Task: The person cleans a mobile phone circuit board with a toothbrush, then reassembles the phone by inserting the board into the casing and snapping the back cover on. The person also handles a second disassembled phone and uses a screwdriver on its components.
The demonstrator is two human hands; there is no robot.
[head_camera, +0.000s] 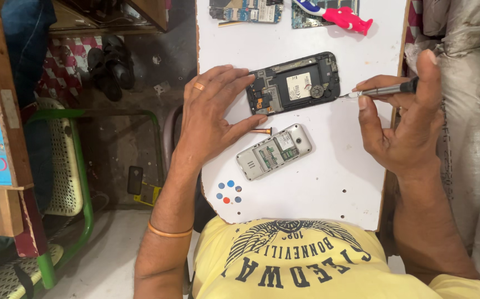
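A black phone frame [294, 83] with its back removed lies on the white table [328, 182]. My left hand [212, 113] rests flat on the table, its fingertips touching the frame's left end. My right hand [403, 119] grips a thin metal screwdriver [381, 90], whose tip points at the frame's right edge. A smaller silver phone [274, 151] with its back off lies just below the black one. A small orange-tipped part [261, 131] lies between them, by my left thumb.
Circuit boards [245, 11] and a pink-and-blue tool [342, 15] lie at the table's far edge. Small coloured dots [229, 191] mark the near left corner. A green chair [68, 166] and sandals [110, 66] stand on the floor at left; white sacks [473, 111] crowd the right.
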